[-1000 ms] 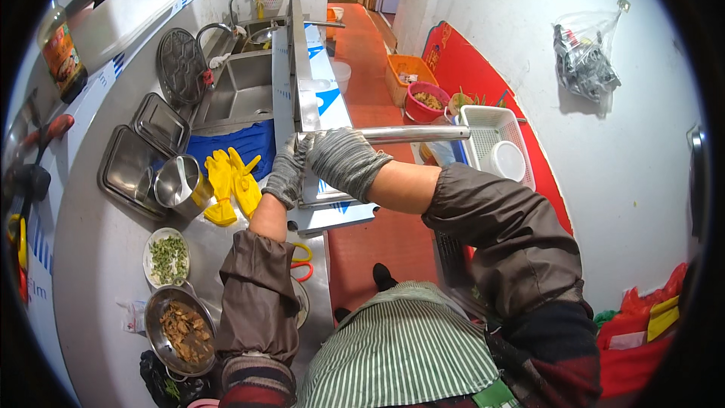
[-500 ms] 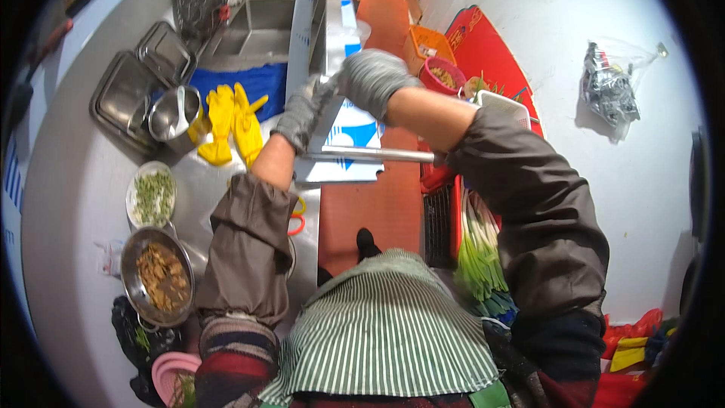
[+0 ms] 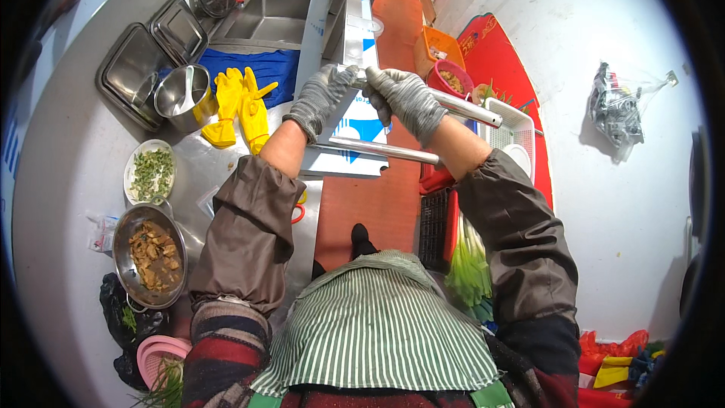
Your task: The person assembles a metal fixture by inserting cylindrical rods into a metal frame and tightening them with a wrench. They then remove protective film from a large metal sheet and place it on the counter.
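Both my hands wear grey knit gloves and meet over a long metal shelf [image 3: 346, 119], partly covered in blue-and-white film. My right hand [image 3: 408, 100] is closed around a metal tube [image 3: 472, 111], whose open end sticks out to the right. My left hand [image 3: 321, 100] is closed, fingertips pinched at the shelf beside the tube's inner end. A small silvery piece shows between the hands; what the left fingers grip is hidden. Nearer to me, a second metal tube [image 3: 385, 149] juts rightward from the shelf.
Left on the steel counter are yellow rubber gloves [image 3: 243, 106], a steel pot [image 3: 183, 98], a plate of chopped greens [image 3: 151, 171] and a pan of cooked food [image 3: 155, 257]. A sink [image 3: 268, 15] lies beyond. Rightward stand a white basket [image 3: 521, 122] and spring onions [image 3: 470, 268].
My right hand has shifted right and turned, and the tube in it now shows past the wrist. My left hand has moved slightly right. The view has shifted a little.
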### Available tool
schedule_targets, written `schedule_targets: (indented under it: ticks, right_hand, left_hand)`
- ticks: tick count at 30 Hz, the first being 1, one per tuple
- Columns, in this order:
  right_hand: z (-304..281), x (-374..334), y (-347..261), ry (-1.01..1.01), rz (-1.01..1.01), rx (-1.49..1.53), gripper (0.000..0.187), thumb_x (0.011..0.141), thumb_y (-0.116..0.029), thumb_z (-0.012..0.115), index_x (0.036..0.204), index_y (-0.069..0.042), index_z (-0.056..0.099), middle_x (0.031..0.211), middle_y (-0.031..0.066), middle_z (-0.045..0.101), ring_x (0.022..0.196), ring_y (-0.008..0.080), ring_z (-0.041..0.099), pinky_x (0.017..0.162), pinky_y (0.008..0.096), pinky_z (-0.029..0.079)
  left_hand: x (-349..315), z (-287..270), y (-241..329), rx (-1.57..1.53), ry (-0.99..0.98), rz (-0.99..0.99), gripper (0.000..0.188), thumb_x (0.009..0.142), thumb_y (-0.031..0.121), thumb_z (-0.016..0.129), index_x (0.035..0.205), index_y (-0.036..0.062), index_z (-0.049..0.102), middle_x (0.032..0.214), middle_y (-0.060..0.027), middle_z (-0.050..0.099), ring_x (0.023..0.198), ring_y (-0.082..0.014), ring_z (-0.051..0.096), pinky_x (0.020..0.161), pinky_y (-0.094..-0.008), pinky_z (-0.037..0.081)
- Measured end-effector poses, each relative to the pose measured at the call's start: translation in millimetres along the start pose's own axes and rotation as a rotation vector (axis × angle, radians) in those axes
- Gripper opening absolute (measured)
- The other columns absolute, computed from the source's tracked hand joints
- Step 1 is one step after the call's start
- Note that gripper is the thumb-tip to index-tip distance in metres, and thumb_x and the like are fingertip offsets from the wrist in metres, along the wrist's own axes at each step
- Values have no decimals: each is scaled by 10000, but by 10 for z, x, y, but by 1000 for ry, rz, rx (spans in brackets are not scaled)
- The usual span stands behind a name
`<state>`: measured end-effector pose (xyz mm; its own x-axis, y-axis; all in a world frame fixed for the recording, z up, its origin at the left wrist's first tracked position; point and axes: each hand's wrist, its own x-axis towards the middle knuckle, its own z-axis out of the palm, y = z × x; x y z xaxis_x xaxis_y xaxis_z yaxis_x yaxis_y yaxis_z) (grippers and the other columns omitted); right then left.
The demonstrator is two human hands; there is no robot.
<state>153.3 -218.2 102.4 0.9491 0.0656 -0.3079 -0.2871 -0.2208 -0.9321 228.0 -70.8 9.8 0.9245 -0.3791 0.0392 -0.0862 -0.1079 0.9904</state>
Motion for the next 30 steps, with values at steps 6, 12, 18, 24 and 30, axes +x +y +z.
schedule_targets:
  ticks: [6,12,18,24,30]
  right_hand:
    - [10,85,-268,76,-616,-1726,174,845,-234,590,865,-65,627,616,96,614,576,252,646,478,380,495]
    - [185,95,-248,-47,-230,-1762,146,803,-111,600,917,-67,680,708,127,668,654,239,670,501,381,495]
    - [204,135,-175,96,143,-137,273,903,-277,443,698,-122,535,519,-21,467,387,111,389,363,295,313]
    - [259,66,-119,91,290,537,253,906,-249,379,665,-212,448,505,-95,419,360,56,319,353,224,255]
    - [315,3,-102,195,250,465,241,867,-225,396,646,-174,480,494,-56,437,376,73,352,380,253,287]
  left_hand:
    - [23,-9,-36,-69,-24,56,506,895,493,542,1164,66,566,978,-58,589,870,-129,497,812,-259,426]
    - [70,22,-62,-30,61,-1,603,848,568,542,1130,36,580,965,-123,619,866,-214,547,826,-325,436]
    - [25,15,-96,-2,79,121,539,874,518,542,1091,27,586,912,-150,631,819,-210,559,776,-333,454]
    - [19,50,-79,-169,76,54,410,918,427,547,1117,71,586,904,-11,595,807,-88,518,719,-229,449]
    - [-148,163,23,-226,264,289,446,882,191,623,1274,50,465,1038,-95,594,880,-143,569,815,-289,472]
